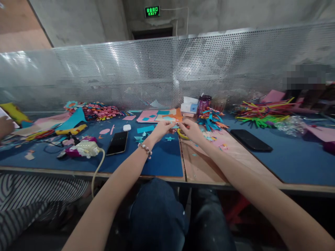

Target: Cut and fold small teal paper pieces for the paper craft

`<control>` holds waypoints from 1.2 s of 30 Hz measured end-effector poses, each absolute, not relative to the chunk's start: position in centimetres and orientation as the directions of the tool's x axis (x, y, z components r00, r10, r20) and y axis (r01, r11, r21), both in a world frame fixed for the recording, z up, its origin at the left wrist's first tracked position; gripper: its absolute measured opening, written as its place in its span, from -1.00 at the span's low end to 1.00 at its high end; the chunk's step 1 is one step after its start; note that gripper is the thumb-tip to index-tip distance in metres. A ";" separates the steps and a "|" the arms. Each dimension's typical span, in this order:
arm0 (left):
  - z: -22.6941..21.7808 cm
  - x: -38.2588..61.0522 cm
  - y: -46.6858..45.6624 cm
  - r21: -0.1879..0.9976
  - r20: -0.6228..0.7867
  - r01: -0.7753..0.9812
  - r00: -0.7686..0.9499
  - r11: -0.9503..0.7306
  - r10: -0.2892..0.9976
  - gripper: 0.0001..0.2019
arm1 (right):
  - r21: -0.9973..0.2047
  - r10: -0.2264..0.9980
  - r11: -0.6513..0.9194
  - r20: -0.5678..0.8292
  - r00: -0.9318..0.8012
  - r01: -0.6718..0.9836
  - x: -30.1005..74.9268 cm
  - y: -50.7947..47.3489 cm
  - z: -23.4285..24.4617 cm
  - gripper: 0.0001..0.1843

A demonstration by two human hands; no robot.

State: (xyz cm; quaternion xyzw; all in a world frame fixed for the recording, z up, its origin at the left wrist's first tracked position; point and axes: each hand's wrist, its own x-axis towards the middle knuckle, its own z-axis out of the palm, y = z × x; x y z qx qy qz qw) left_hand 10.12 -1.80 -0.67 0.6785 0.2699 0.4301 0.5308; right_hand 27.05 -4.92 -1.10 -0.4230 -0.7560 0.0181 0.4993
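Observation:
My left hand [161, 130] and my right hand [190, 129] meet over the table's middle, fingers pinched together. Between the fingertips shows a small light-blue foam piece [176, 126], partly hidden by them. A yellow-handled tool [183, 135], perhaps scissors, lies under my right hand. Below my left hand, a blue star-shaped piece [170, 138] rests on the blue mat [164, 160], with small blue cut pieces [138, 138] to its left. Just behind the hands are pink and orange foam sheets [149, 116].
A phone [117, 143], white earphone case [127, 128] and power strip [86, 148] with a cord lie left. Another phone [250, 140] lies right. A purple cup [204, 104] stands at the back before a perforated metal screen [146, 73]. Another person's hand [5, 126] is far left.

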 end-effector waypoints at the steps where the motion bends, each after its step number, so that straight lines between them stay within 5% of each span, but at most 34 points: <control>1: -0.7 10.1 -1.8 0.951 0.300 -0.086 0.487 -0.296 0.820 -0.71 | -0.486 0.677 0.643 0.722 -0.143 0.592 26.9 -5.1 -1.0 -0.69; 17: -0.8 10.4 -1.6 0.954 0.297 -0.133 0.529 -0.268 0.795 -0.77 | -0.702 0.780 0.581 0.625 -0.034 0.410 26.8 -4.1 -1.8 -0.71; 28: -0.6 10.2 -1.9 0.919 0.376 -0.093 0.501 -0.383 0.780 -0.69 | -0.920 0.916 0.390 0.392 0.080 0.038 26.4 -4.4 -1.9 -0.66; 36: -0.8 9.9 -1.4 0.903 0.404 -0.065 0.463 -0.425 0.789 -0.74 | -0.914 0.917 0.394 0.398 0.030 0.097 26.4 -4.4 -1.7 -0.69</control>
